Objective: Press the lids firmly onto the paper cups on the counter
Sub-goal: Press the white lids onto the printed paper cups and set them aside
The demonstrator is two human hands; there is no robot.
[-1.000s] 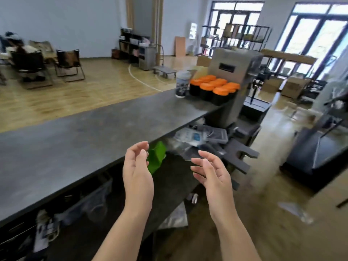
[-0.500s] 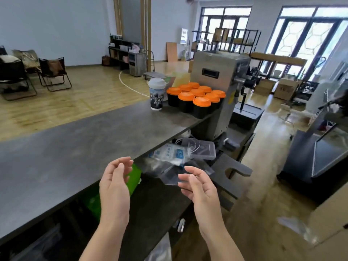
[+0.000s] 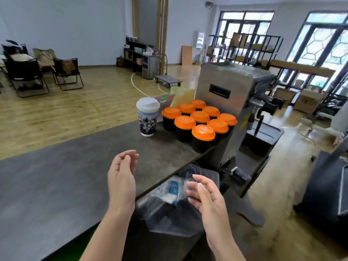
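Cups, nine, black with orange lids, clustered at tabletop far right corner, beside white-lidded printed cup. Left hand, right hand near edge: fingers relaxed, holding nothing.

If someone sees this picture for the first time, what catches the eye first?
The cluster of black cups with orange lids at the counter's far end, beside a steel machine. Left of them stands a taller white-lidded cup. Nearer, the left hand and right hand hover open, holding nothing.

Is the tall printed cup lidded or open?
Lidded: a white lid covers the tall printed cup, upright on the counter.
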